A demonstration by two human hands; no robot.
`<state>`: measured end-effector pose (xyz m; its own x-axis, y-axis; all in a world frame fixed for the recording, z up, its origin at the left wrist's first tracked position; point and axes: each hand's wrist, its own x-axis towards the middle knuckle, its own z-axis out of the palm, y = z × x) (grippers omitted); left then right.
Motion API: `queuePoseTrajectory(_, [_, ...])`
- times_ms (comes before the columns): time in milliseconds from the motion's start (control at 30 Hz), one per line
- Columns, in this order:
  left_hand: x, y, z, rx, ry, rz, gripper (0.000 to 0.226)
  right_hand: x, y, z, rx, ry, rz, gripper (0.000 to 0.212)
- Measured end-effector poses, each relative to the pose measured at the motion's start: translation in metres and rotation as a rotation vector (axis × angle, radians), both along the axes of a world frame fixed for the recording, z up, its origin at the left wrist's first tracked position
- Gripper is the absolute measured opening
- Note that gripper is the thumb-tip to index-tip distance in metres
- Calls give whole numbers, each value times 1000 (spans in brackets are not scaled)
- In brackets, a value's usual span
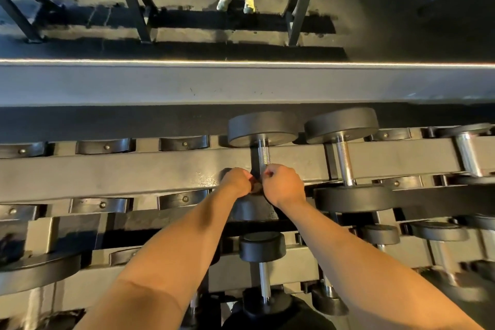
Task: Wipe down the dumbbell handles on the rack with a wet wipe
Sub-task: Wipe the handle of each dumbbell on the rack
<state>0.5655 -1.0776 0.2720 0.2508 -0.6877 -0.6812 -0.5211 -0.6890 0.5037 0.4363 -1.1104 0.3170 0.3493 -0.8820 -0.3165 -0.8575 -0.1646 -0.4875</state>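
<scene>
Both hands meet at the near end of one dumbbell handle (264, 154) on the top tier of the rack (134, 169). The left hand (237, 182) sits just to the left of the handle, and the right hand (284, 186) is just to its right. Their knuckles almost touch over the spot where the bar disappears. Each hand is curled into a tight fist with the fingers tucked under. Whether they clamp the bar itself or pinch something around it cannot be told. No wet wipe can be made out, only a small dark patch in the gap between the two fists.

The knurled metal handle runs away from the hands to the far round head (262, 128) of the dumbbell. The near head (251, 210) lies under the wrists. A second dumbbell (344, 163) rests just to the right in the next cradle, apart from the right hand. On the lower tier a smaller dumbbell (263, 248) lies between the two forearms. To the left the rack's curved cradles (103, 146) hold nothing. At the top of the view stands a pair of pale shoes (235, 2).
</scene>
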Motion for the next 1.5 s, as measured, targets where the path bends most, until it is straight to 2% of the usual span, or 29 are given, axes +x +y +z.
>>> queuePoseTrajectory(167, [-3,-8,4,69,15,-179,21,-2,-1,-3,-34,-53,-44,21])
queuePoseTrajectory(267, [2,-8,9,45,27,-181,17,-4,-2,-5,-46,-109,-44,23])
queuePoseTrajectory(333, [4,-6,8,14,37,-141,16,-7,-3,-6,-23,-196,-66,24])
queuePoseTrajectory(533, [-4,18,6,-171,260,284,23,-15,-6,-7,55,-461,-203,32])
queuePoseTrajectory(800, [-43,28,31,-379,230,183,24,-40,-10,-7,194,-748,-324,32])
queuePoseTrajectory(867, [-56,34,34,-468,173,146,23,-55,-10,-13,201,-733,-325,32])
queuePoseTrajectory(967, [-78,43,34,-666,-36,-5,29,-73,-9,-20,237,-698,-308,33])
queuePoseTrajectory(1067, [-97,51,32,-945,-194,-184,26,-83,-3,-20,292,-724,-326,30])
queuePoseTrajectory(1133, [-100,60,28,-983,-296,-233,24,-85,3,-18,295,-753,-326,27])
queuePoseTrajectory(1233, [-98,75,25,-921,-360,-42,27,-88,13,-19,250,-741,-297,26])
queuePoseTrajectory(1333, [-89,85,18,-824,-415,315,25,-88,21,-21,233,-692,-234,26])
queuePoseTrajectory(1400, [-75,89,11,-708,-350,544,25,-90,21,-22,218,-624,-173,27])
queuePoseTrajectory(1500, [-70,90,8,-605,-224,657,26,-94,19,-17,194,-590,-80,28])
